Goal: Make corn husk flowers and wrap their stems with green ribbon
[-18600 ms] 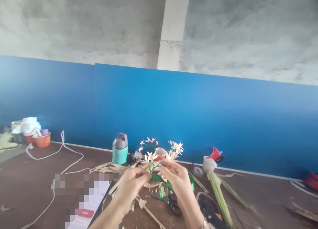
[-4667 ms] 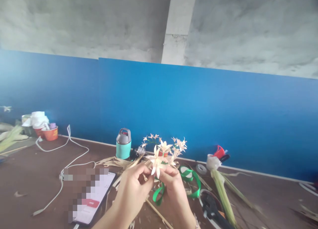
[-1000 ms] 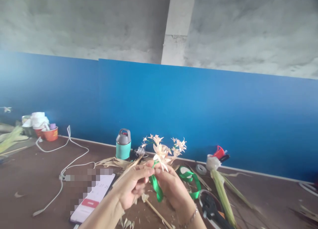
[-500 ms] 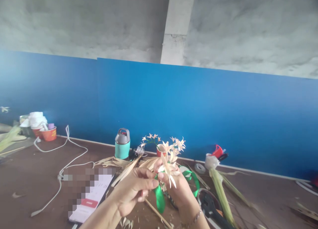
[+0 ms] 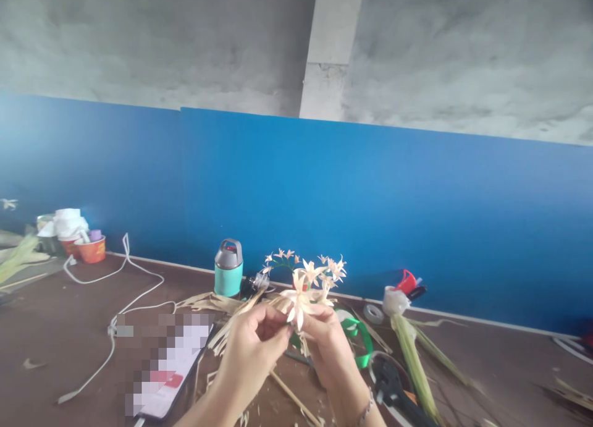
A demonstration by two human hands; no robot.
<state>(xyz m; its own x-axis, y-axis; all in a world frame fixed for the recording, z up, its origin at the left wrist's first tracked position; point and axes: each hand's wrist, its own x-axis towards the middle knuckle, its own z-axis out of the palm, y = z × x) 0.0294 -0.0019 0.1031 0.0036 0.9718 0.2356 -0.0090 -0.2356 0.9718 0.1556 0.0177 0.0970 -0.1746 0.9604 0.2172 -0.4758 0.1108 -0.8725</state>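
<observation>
A pale flower with long pointed petals (image 5: 300, 298) is held up in front of me, just above my fingers. My right hand (image 5: 327, 340) is closed round the base of this flower. From the left, my left hand (image 5: 257, 343) pinches at the same spot under the petals; its thumb and fingertips meet there, and what lies between them is too small to name. Behind the held flower stand smaller pale blossoms (image 5: 336, 267) on thin green stems. A green ribbon roll (image 5: 364, 343) lies to the right of my right hand.
On the brown table (image 5: 41, 353) are a phone (image 5: 178, 368), a white cable (image 5: 139, 306), a teal jar (image 5: 228, 279) and dry husks (image 5: 210, 301). To the right lie a tape roll (image 5: 373, 314), a black tool (image 5: 393, 387) and green husk stalks (image 5: 412, 359). Orange tubs (image 5: 91, 251) stand far left.
The held flower has shifted left and up, and turned more upright. Both hands have moved slightly, with the left fingers higher. The green strip hanging below them is now mostly out of sight.
</observation>
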